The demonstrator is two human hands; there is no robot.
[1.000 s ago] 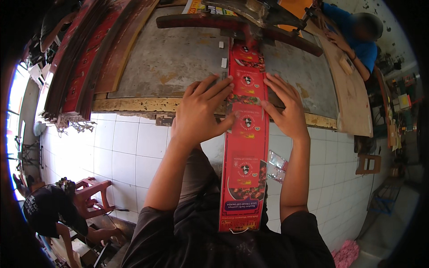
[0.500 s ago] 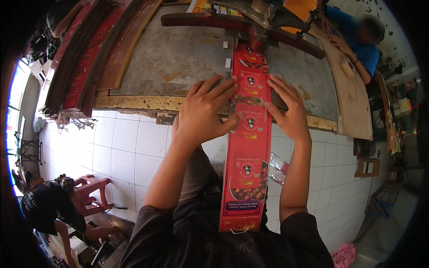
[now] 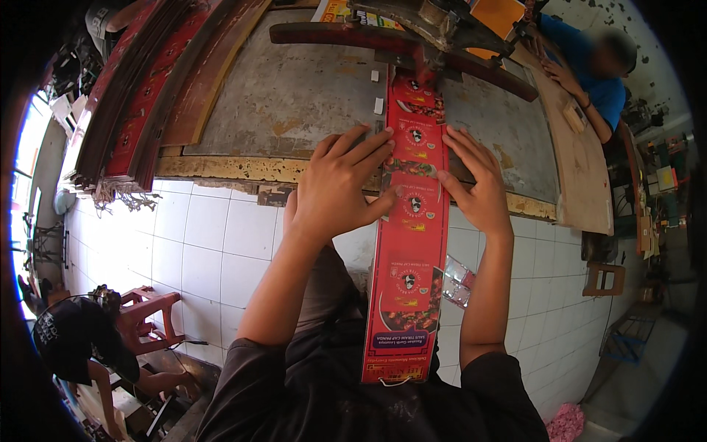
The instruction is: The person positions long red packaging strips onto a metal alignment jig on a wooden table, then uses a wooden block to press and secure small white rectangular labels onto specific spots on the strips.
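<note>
Red strip (image 3: pixel 412 239), printed with food pictures, laid lengthwise from below the dark metal arm (image 3: pixel 335 34), across the grey table (image 3: pixel 258 103) and out past its wooden edge, near end before the dark shirt. On its left side, left hand (image 3: pixel 340 180), fingers spread, thumb on top; on its right edge, right hand (image 3: pixel 477 180), fingertips touching, both hands unclosed. Farther left, stacked red strips (image 3: pixel 143 110); far right, person in blue (image 3: pixel 607 99).
</note>
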